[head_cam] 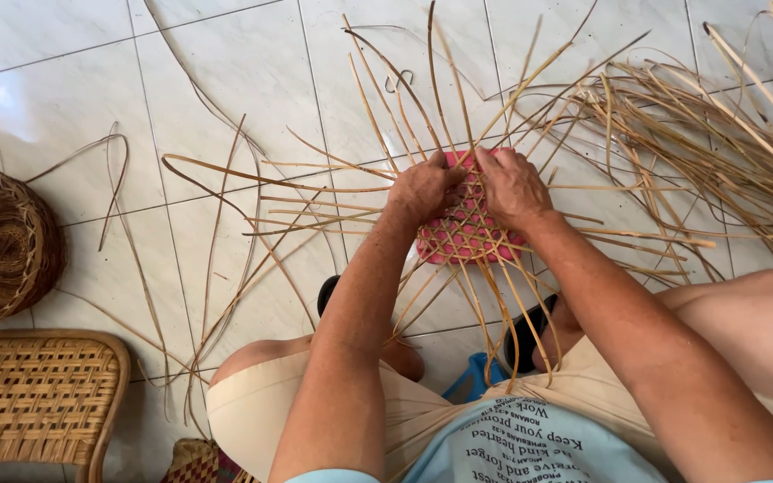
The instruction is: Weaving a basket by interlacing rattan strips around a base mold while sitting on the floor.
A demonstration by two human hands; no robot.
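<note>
Head view: the person sits over a white tiled floor (91,89), both forearms reaching away from the body to a pink round form (458,241) lying on the floor at centre. An open lattice of cane strips (471,224) is laid across the form, its loose ends fanning out in every direction. The left hand (422,190) rests on the lattice's left far edge, fingers curled and pressed together on the strips. The right hand (512,186) sits just beside it, fingertips pinching strips at the far rim. A heap of loose cane (717,143) lies far right. A dark woven basket (2,246) stands at the left edge, and a woven cane seat (33,394) sits near left.
</note>
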